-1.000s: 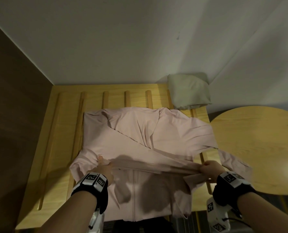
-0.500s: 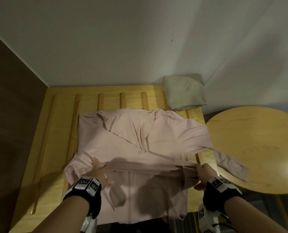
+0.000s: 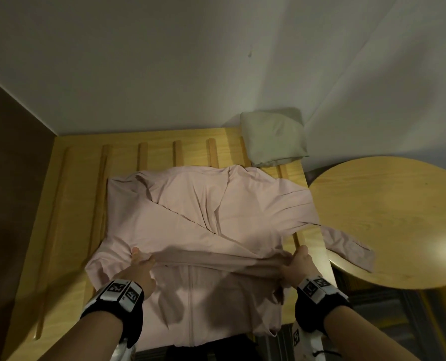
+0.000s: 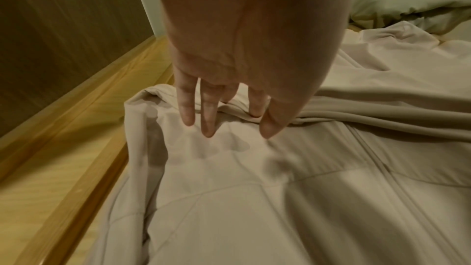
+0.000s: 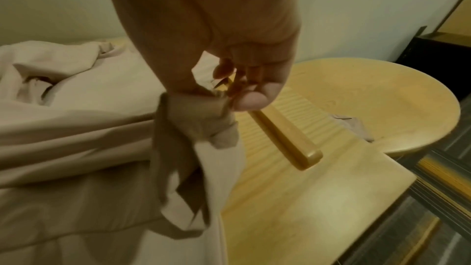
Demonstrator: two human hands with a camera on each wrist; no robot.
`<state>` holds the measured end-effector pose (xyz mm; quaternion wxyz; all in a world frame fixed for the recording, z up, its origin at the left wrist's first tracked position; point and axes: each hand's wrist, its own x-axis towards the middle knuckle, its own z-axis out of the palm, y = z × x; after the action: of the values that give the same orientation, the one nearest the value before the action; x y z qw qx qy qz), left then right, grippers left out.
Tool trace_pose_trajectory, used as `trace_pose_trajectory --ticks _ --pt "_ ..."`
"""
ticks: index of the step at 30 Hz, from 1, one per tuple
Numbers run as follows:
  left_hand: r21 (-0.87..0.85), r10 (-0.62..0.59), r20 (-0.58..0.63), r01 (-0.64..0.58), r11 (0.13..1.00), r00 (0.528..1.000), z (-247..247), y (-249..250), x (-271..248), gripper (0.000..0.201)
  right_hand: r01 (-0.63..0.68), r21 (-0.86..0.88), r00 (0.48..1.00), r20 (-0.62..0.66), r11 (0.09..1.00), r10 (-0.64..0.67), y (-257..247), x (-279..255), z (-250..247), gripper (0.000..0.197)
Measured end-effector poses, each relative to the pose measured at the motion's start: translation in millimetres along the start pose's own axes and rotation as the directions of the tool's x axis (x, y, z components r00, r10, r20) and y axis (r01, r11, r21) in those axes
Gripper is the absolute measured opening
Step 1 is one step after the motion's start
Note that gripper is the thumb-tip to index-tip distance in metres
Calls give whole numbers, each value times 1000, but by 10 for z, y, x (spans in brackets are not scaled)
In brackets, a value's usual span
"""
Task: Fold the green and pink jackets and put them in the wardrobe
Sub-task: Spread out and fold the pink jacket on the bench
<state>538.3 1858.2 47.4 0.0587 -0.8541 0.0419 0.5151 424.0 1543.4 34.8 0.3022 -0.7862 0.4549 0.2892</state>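
Pink jacket [image 3: 206, 220]: it lies zip-up on the slatted bench [image 3: 68, 204], collar toward the wall. You have a band of it lifted across the middle, stretched taut between your two hands. That looks like a fold line you're setting.
Left hand [image 3: 141, 264]: thumb and forefinger pinch the band's left end. In the left wrist view the other fingers [image 4: 209, 116] hang straight, tips down on the cloth beneath, likely pinning that layer while you pull.
Right hand [image 3: 298, 261]: clamped on the band's right end. In the right wrist view the cloth is bunched tight under the thumb, with a loose flap hanging below it.
Hands: well apart, one at each side of the jacket, so the crease runs straight.
Sleeve [image 3: 346, 250]: the right one trails off the bench onto the round table [image 3: 388, 204]. To my eye it wants tucking in before the fold closes.
Hem: it droops over the bench's near edge, unsupported.
Green jacket [image 3: 274, 138]: already folded, parked in the far right corner against the wall, just beyond the pink collar. It isn't in the wardrobe yet.
Edges: bare slats lie to your left, up to the dark panel [image 3: 10, 178]. On your right the bench edge sits just beside your hand, and the table is close.
Room: there's open bench past the collar, but only on the left. I'd carry the fold away from you, watching the green jacket.
Wardrobe: not clearly in view, so I can't tell where it is.
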Motion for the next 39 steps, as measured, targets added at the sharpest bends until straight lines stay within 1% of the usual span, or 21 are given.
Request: trace_pose_trajectory --ticks 4,5,7,9,11,12,13,18,20,22,24,26,27,29,31,33,35,37,39 --pt "4 -8 -1 8 1000 1000 11 -13 33 59 -14 -12 999 -28 1000 14 66 45 -37 20" --pt "-1 -7 -7 7 1000 1000 14 -12 46 59 -14 8 998 -53 1000 14 97 61 -53 20" --pt "-27 7 -19 -8 1000 1000 25 -19 74 61 -1 62 995 -98 998 7 156 86 -94 25" --pt "-44 16 -24 -17 999 1000 45 -35 92 61 4 130 993 -115 992 11 192 94 -137 33" --pt "-45 16 -24 -17 999 1000 57 -42 89 61 -32 203 995 -90 979 51 221 86 -146 39" --pt "-35 14 -26 -15 999 1000 58 -40 87 61 -55 211 995 -67 976 71 234 79 -131 41" --pt "-21 10 -25 -11 1000 1000 62 -35 85 60 -68 187 996 -47 980 78 250 74 -105 41" --pt "16 -9 -30 10 1000 1000 58 -4 26 58 -84 -36 995 55 996 86 335 42 -18 38" --pt "-6 -17 -68 17 1000 998 59 3 13 56 -89 -105 993 74 990 97 366 53 -54 32" --pt "-49 -21 -159 13 999 987 58 35 12 52 -90 -95 993 70 991 97 404 85 -113 25" --pt "-90 17 -306 -46 995 952 40 105 9 52 -76 -37 995 62 996 78 441 124 -166 19" --pt "-137 102 -428 -177 975 898 15 234 15 45 -45 58 998 43 997 42 479 168 -205 20" --pt "-160 163 -453 -259 953 877 7 320 13 42 -32 101 999 31 994 29 496 179 -221 20" --pt "-165 289 -443 -393 905 849 1 537 16 44 -16 154 1000 11 988 15 541 186 -241 16" --pt "-133 370 -401 -453 882 838 11 762 30 51 -4 198 1000 0 980 4 600 175 -244 15" --pt "-85 408 -365 -466 881 837 38 975 75 56 7 247 1000 -22 969 -2 659 173 -234 13" --pt "-45 427 -336 -467 883 840 65 1162 129 57 5 297 999 -38 955 7 712 154 -233 9" --pt "-8 420 -308 -444 896 853 86 1298 187 56 18 347 999 -40 938 -4 763 126 -242 8" --pt "5 407 -295 -424 905 864 104 1381 241 53 60 365 998 -41 929 -49 809 89 -262 10"
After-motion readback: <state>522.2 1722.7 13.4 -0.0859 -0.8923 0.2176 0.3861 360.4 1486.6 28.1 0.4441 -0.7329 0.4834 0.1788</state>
